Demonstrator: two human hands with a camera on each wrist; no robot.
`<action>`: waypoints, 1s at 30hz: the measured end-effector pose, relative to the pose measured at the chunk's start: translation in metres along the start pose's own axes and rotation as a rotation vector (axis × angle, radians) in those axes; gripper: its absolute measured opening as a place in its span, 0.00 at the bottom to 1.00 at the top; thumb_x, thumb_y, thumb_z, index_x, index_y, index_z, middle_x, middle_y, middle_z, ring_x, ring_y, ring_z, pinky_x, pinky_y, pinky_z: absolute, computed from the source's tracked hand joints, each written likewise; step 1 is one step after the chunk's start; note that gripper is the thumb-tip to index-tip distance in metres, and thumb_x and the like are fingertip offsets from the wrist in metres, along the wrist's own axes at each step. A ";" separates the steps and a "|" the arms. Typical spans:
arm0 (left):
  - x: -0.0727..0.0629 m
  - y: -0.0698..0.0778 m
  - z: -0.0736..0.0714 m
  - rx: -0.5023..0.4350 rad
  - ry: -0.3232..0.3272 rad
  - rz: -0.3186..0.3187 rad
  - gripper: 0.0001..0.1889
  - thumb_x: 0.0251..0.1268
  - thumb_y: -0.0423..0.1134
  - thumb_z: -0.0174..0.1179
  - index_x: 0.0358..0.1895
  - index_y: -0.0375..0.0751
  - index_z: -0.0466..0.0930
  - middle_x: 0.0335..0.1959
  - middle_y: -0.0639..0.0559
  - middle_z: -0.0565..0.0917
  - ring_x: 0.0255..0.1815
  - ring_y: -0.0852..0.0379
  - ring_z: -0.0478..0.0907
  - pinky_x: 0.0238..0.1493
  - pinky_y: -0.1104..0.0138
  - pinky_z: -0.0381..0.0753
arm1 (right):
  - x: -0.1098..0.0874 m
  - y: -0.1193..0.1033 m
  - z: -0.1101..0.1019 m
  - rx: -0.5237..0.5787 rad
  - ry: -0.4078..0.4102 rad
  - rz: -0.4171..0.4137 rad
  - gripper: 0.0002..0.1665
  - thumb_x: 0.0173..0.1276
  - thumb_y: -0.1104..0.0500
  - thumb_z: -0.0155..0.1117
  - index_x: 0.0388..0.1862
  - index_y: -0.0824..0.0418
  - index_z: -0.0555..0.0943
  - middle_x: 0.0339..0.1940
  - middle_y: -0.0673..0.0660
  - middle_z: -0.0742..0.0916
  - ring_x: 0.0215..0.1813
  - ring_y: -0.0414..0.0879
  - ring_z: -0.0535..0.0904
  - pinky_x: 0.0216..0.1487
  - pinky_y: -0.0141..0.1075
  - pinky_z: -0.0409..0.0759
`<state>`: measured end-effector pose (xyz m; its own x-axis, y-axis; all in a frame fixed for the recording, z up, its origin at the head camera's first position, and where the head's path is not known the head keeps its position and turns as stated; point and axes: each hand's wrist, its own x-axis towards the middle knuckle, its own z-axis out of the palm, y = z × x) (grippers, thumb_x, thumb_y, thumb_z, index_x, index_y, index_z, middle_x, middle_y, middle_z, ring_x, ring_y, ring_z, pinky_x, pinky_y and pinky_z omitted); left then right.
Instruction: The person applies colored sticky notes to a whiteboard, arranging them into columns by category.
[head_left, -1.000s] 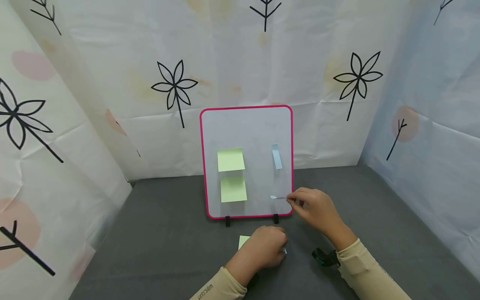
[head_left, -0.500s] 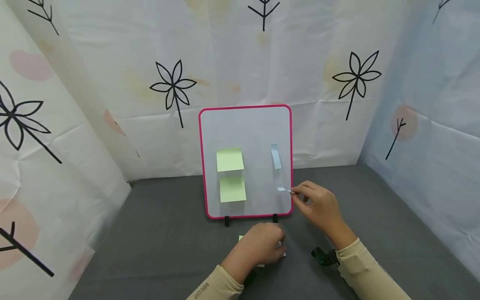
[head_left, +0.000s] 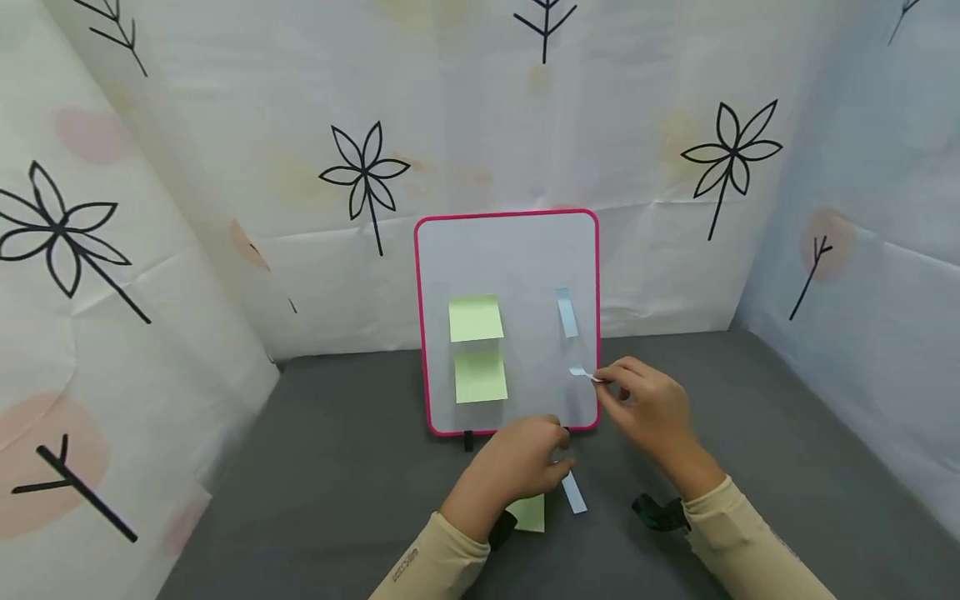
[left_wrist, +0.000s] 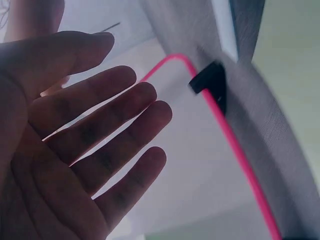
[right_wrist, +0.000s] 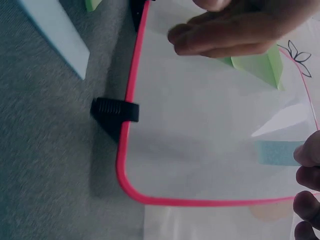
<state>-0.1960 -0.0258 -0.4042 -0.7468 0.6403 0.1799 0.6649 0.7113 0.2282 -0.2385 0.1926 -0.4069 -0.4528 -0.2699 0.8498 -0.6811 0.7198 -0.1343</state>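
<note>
My right hand (head_left: 648, 412) pinches a narrow light-blue sticky strip (head_left: 577, 372) at the right edge of a pink-framed whiteboard (head_left: 517, 258). The strip's free end lies over the board's surface, also visible in the right wrist view as a blue strip (right_wrist: 277, 152). Low in front of the board, my left hand (head_left: 513, 467) has loosely bent, spread fingers with nothing between them. Below it on the table are a light-green sticky note (head_left: 531, 514), partly covered by the hand, and another blue strip (head_left: 574, 493).
Two light-green notes, an upper note (head_left: 476, 318) and a lower note (head_left: 481, 377), are on the board's left half. A blue strip (head_left: 567, 313) sticks at its right. Black feet (head_left: 468, 441) support the board on the grey table (head_left: 360, 483). Patterned cloth (head_left: 300, 275) surrounds it.
My left hand has lifted off the table papers toward the board, uncovering the blue strip there. My right hand has moved slightly up and right, still pinching its strip.
</note>
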 end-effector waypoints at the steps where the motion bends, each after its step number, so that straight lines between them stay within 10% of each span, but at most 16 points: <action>1: 0.001 -0.001 -0.002 -0.004 0.006 -0.003 0.04 0.69 0.40 0.70 0.38 0.45 0.91 0.34 0.56 0.86 0.29 0.65 0.77 0.32 0.76 0.75 | 0.001 -0.001 0.000 -0.001 0.009 0.000 0.11 0.54 0.70 0.79 0.35 0.59 0.91 0.33 0.50 0.90 0.24 0.42 0.81 0.23 0.32 0.75; 13: -0.005 -0.022 -0.023 -0.057 0.326 0.044 0.02 0.69 0.36 0.69 0.37 0.42 0.89 0.35 0.54 0.87 0.36 0.59 0.84 0.42 0.70 0.84 | 0.029 -0.009 0.022 -0.022 0.030 0.060 0.06 0.60 0.67 0.75 0.35 0.59 0.90 0.32 0.52 0.89 0.24 0.45 0.80 0.22 0.35 0.74; 30: 0.001 -0.026 -0.020 -0.085 0.423 0.063 0.19 0.69 0.35 0.69 0.62 0.36 0.84 0.56 0.49 0.86 0.54 0.55 0.85 0.58 0.66 0.85 | 0.019 -0.003 0.039 -0.027 0.006 0.058 0.06 0.58 0.68 0.77 0.34 0.59 0.90 0.31 0.53 0.88 0.22 0.43 0.78 0.20 0.34 0.73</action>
<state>-0.2145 -0.0492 -0.3905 -0.6579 0.4939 0.5685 0.7190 0.6366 0.2789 -0.2675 0.1602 -0.4098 -0.4877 -0.2235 0.8439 -0.6382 0.7509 -0.1700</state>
